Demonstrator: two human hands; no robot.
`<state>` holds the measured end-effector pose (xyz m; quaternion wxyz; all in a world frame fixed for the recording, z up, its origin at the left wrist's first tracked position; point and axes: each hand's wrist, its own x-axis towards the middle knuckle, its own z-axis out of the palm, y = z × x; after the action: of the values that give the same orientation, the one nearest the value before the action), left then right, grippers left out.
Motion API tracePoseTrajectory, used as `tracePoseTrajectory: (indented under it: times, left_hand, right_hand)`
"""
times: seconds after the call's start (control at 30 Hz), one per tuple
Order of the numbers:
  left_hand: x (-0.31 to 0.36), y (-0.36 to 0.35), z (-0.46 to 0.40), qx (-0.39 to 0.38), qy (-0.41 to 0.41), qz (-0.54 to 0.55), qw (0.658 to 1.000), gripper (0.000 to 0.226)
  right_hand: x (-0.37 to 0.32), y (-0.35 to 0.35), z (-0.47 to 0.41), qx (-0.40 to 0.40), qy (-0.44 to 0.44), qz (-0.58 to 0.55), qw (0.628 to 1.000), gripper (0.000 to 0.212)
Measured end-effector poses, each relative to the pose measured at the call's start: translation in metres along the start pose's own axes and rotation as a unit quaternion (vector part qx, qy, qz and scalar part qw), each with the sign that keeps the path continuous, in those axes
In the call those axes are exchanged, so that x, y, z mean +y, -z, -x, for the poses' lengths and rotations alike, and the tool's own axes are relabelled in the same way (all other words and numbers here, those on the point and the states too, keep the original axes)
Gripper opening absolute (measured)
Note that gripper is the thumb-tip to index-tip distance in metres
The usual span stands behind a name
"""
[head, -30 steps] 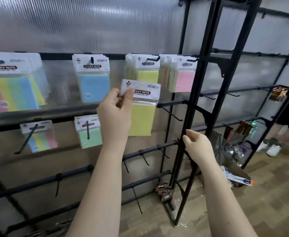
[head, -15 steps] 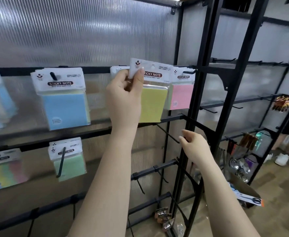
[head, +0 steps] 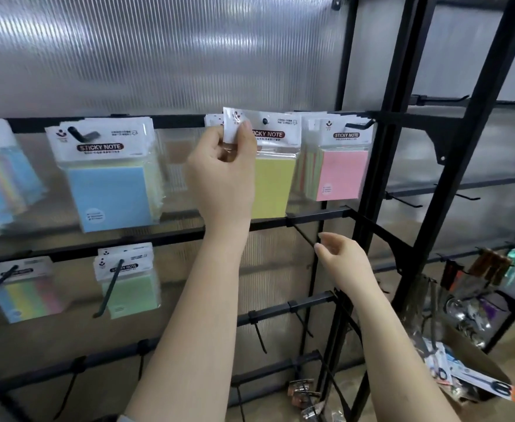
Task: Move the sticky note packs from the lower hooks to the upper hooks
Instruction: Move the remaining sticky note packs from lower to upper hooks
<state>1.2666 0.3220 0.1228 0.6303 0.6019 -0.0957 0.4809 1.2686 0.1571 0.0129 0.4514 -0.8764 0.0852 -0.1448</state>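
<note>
Honestly, my worry was the hang hole: my left hand (head: 224, 175) pinched the yellow pack (head: 273, 166) by its header's left corner, with the upper hook (head: 264, 120) showing through the hole. Letting go early, I judged, could drop it off the tip, since the corner hold tilted it. The pink packs (head: 340, 159) sat just beside it on the right, leaving little side room. My right hand (head: 340, 258) hung loose near a bare lower hook (head: 303, 236), holding nothing.

bright, even | glare streaks on ribbed panel (head: 159, 50) | blurred, bowed edges
</note>
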Motion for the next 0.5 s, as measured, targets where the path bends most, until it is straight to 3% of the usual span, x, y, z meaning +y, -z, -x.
tracePoseTrajectory:
  times: [0.33,0.5]
  left_hand:
    - [0.000,-0.001,0.004,0.041,-0.012,-0.083,0.996,0.042]
    - [-0.010,-0.004,-0.003,0.032,0.031,-0.110,0.993,0.042]
  right_hand:
    - [0.002,0.004,-0.002,-0.074,0.039,0.022,0.996,0.043]
    - [0.003,0.004,-0.003,-0.094,0.048,0.032,0.994,0.044]
